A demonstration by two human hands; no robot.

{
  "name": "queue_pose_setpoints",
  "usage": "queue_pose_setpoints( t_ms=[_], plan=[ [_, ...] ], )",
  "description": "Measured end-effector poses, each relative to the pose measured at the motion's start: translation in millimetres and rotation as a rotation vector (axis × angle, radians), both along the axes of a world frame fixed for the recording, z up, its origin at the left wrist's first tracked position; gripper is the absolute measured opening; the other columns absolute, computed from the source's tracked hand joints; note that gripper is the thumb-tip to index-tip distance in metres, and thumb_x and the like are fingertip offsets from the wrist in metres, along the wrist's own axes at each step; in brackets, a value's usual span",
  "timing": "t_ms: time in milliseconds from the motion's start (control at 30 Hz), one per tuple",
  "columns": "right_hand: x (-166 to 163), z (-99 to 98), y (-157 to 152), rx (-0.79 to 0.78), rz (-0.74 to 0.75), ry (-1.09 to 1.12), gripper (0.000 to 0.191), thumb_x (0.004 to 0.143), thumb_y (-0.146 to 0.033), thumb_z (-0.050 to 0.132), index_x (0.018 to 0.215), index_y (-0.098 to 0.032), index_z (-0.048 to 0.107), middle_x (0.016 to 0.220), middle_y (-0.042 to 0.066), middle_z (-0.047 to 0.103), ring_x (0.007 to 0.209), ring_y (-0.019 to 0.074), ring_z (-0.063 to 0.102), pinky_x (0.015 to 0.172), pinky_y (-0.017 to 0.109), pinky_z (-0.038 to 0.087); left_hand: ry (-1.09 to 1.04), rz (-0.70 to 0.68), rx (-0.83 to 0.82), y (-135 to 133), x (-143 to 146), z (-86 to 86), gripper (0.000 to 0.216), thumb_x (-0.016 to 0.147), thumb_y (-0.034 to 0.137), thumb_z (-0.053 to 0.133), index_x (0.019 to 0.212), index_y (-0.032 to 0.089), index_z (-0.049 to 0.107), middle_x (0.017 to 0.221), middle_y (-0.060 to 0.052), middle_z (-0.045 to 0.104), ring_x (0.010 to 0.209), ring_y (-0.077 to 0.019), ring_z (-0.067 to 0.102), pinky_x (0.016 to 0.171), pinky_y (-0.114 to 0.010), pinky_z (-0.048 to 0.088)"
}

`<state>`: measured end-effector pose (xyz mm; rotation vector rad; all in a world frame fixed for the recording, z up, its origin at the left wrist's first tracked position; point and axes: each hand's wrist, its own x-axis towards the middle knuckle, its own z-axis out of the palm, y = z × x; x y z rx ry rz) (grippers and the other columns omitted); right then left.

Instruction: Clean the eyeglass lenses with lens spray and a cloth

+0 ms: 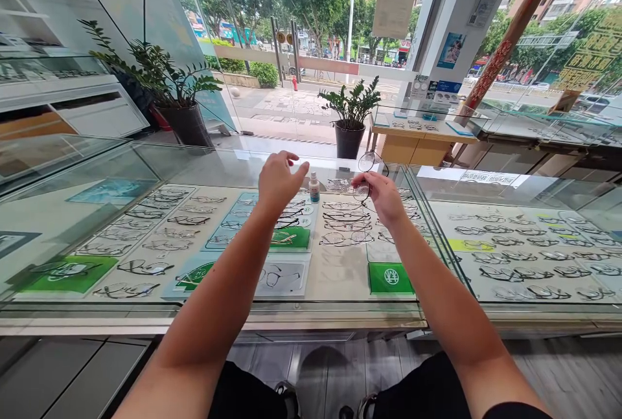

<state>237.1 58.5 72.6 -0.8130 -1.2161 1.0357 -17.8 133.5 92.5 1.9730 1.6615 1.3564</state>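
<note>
Round, thin-rimmed eyeglasses [368,161] are held above the glass counter by my right hand [382,197], its fingers pinched on the frame. The glasses are turned on edge, one lens above the fingers and the other partly behind them. To the left, my left hand [280,178] hovers over the counter with thumb and fingers apart, holding nothing. Just right of its thumb stands a small white bottle [313,187] with a bluish lower part, upright on the glass. Beneath both hands, several rows of eyeglasses [346,217] lie inside the display case.
The glass counter [335,305] runs across the front, with another display case [534,244] at right. Green cards [391,278] lie among the frames. Beyond the counter stand potted plants [350,137], [187,122] and a wooden table [413,147] before the window.
</note>
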Motion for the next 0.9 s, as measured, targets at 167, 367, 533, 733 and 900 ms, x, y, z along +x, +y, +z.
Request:
queue_pose_setpoints(
  t_ms=[167,367,533,733,900],
  plan=[
    [0.5,1.7,-0.9,-0.004,-0.01,-0.015,0.031,0.089,-0.056,0.077,0.087,-0.026,0.086,0.097,0.006,0.081,0.101,0.0239,0.071,0.095,0.04,0.054,-0.701,-0.368,-0.084,-11.0,9.8,17.8,0.059,0.067,0.024,0.059,0.124,0.02,0.075,0.105,-0.01,0.061,0.082,-0.0208,0.055,0.057,-0.028,0.041],
    [0.6,3.1,-1.4,-0.004,-0.022,-0.029,0.033,0.089,-0.057,0.077,0.087,-0.025,0.086,0.1,0.007,0.082,0.099,0.0233,0.069,0.097,0.04,0.054,-0.944,-0.743,-0.391,-26.9,30.8,17.2,0.08,0.062,0.023,0.058,0.141,0.016,0.069,0.081,-0.004,0.061,0.065,-0.0173,0.051,0.05,-0.024,0.04],
    [0.7,4.3,-2.0,0.013,-0.024,-0.023,0.033,0.09,-0.058,0.079,0.086,-0.026,0.086,0.099,0.006,0.082,0.099,0.0236,0.069,0.098,0.041,0.055,-0.877,-0.79,-0.51,-37.9,38.8,13.4,0.071,0.079,0.028,0.07,0.149,0.015,0.065,0.081,-0.002,0.07,0.071,-0.0184,0.065,0.06,-0.028,0.056],
    [0.0,7.3,-3.3,0.043,-0.042,-0.002,0.033,0.09,-0.058,0.078,0.085,-0.026,0.086,0.096,0.006,0.08,0.103,0.0257,0.071,0.102,0.042,0.056,-0.807,-0.859,-0.515,-42.7,46.7,3.1,0.069,0.072,0.046,0.104,0.128,0.019,0.074,0.096,-0.005,0.08,0.084,-0.0188,0.075,0.077,-0.03,0.059],
    [0.3,11.7,-7.0,0.097,-0.062,-0.002,0.032,0.092,-0.056,0.075,0.085,-0.026,0.084,0.097,0.007,0.079,0.104,0.0269,0.07,0.106,0.044,0.056,-0.8,-0.784,-0.475,-40.7,51.5,-3.5,0.066,0.062,0.058,0.11,0.102,0.016,0.078,0.097,-0.007,0.081,0.084,-0.0186,0.073,0.076,-0.03,0.057]
  ],
)
